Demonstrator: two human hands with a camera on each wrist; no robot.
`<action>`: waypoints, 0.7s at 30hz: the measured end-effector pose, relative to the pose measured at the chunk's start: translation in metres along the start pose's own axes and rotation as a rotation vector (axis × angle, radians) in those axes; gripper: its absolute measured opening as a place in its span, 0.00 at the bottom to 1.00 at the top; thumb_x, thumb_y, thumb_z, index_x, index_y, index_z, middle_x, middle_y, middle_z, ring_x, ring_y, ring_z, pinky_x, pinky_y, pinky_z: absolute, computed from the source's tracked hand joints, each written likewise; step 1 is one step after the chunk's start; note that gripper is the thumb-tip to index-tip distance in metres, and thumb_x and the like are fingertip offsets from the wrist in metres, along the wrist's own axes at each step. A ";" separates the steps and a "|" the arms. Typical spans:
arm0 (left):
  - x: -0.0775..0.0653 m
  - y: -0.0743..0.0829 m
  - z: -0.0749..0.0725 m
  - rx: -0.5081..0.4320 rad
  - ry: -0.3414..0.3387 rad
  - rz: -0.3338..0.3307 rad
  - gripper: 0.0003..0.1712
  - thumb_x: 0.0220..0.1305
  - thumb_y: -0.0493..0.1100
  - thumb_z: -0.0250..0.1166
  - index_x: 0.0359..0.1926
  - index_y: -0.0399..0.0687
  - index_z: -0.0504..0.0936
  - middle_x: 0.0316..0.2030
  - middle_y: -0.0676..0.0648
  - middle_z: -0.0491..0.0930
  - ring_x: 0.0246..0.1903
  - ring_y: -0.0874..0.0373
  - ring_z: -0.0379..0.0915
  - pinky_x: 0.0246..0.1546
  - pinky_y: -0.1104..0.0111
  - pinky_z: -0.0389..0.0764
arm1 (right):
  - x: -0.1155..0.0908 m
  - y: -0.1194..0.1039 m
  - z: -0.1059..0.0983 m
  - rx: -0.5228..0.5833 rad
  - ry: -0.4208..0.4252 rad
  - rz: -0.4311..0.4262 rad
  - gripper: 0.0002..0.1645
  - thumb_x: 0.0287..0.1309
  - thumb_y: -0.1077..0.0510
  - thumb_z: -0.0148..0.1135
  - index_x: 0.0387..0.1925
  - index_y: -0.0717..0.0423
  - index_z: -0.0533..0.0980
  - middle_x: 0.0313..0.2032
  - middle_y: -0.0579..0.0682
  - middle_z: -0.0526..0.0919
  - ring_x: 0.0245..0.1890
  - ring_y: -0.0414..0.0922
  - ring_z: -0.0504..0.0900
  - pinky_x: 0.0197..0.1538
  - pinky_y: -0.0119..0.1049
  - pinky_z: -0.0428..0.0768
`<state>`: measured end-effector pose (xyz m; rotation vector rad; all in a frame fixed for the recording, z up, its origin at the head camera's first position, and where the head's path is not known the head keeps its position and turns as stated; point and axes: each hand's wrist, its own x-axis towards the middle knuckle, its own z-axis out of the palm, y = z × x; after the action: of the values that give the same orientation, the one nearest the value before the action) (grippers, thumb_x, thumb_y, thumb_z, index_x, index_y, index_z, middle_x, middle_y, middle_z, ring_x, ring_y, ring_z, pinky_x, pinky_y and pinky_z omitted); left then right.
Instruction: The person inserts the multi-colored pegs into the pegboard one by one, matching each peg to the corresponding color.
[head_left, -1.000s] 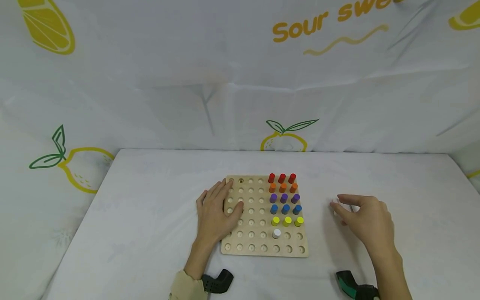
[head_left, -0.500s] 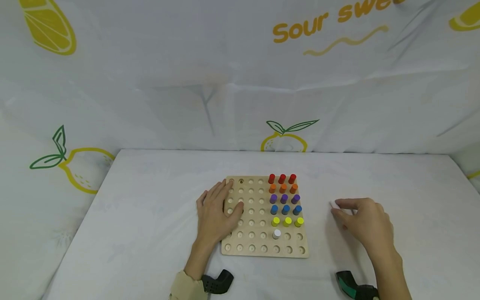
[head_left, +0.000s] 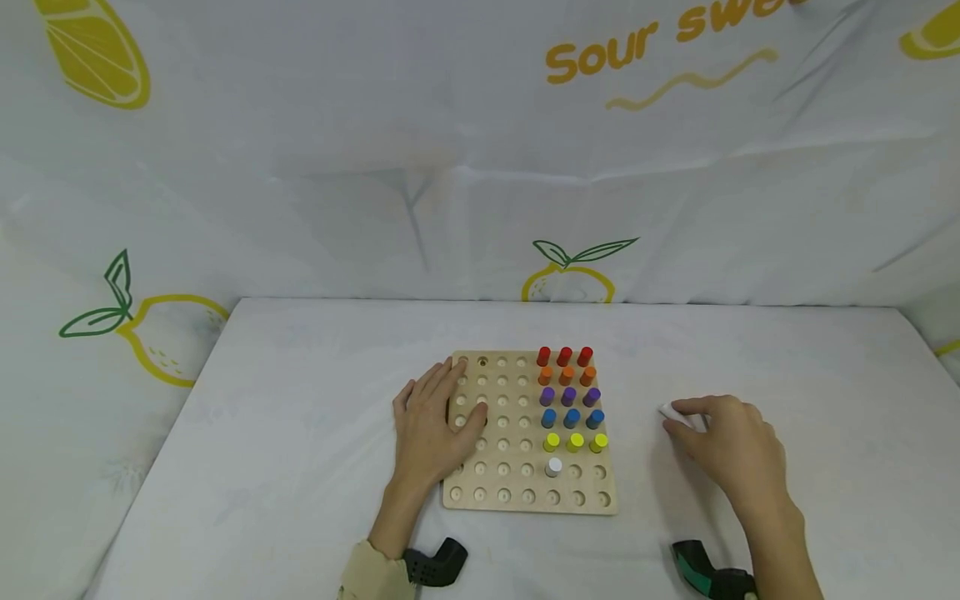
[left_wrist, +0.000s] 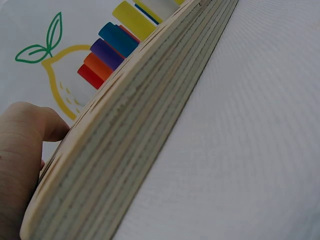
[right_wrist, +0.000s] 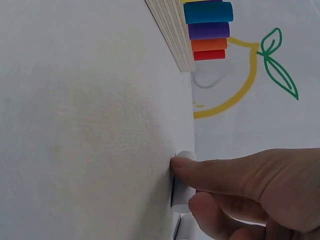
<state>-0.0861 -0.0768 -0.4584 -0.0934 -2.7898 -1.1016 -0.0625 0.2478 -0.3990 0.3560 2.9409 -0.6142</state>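
A wooden pegboard [head_left: 513,471] lies flat, with red, orange, purple, blue and yellow pegs standing in rows of three on its right side. One white peg [head_left: 553,467] stands in the row nearer me. My left hand [head_left: 433,425] rests over the board's left edge, thumb on its top face; the left wrist view shows the hand [left_wrist: 22,150] beside the thick layered side. Right of the board, my right hand [head_left: 738,442] pinches a white peg [right_wrist: 182,195] between thumb and index finger, low over the cloth. Another white peg [right_wrist: 186,227] shows partly under that hand.
A white cloth [head_left: 262,467] covers the table, and a lemon-printed curtain [head_left: 337,208] hangs behind it. A black wrist device [head_left: 437,564] sits by the left forearm, a black and green one [head_left: 712,573] by the right.
My right thumb and index finger have come down slightly and closed on the white peg, which now shows more between them. The left hand and board have stayed still.
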 end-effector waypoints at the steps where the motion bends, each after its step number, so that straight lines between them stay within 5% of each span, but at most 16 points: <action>1: 0.000 0.000 0.000 -0.001 0.001 0.000 0.39 0.59 0.56 0.63 0.72 0.52 0.73 0.73 0.46 0.71 0.75 0.48 0.63 0.75 0.43 0.50 | 0.000 0.000 0.000 -0.004 0.005 -0.006 0.21 0.55 0.56 0.72 0.48 0.64 0.86 0.55 0.76 0.80 0.35 0.63 0.81 0.20 0.37 0.69; 7: 0.000 0.000 0.000 -0.003 0.005 0.007 0.39 0.59 0.56 0.63 0.72 0.52 0.73 0.73 0.46 0.71 0.75 0.48 0.63 0.75 0.43 0.50 | 0.001 0.002 0.002 -0.009 0.017 -0.032 0.19 0.55 0.57 0.72 0.48 0.62 0.86 0.55 0.73 0.82 0.51 0.75 0.80 0.25 0.47 0.79; 21: 0.000 -0.001 0.001 0.001 0.007 0.013 0.39 0.59 0.57 0.63 0.71 0.53 0.74 0.73 0.47 0.71 0.74 0.48 0.64 0.75 0.43 0.51 | 0.002 0.006 0.003 -0.009 0.014 -0.100 0.16 0.58 0.60 0.70 0.48 0.63 0.86 0.53 0.70 0.84 0.50 0.74 0.81 0.27 0.54 0.81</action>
<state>-0.0863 -0.0770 -0.4595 -0.1074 -2.7788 -1.0958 -0.0627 0.2522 -0.4046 0.2136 2.9893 -0.6125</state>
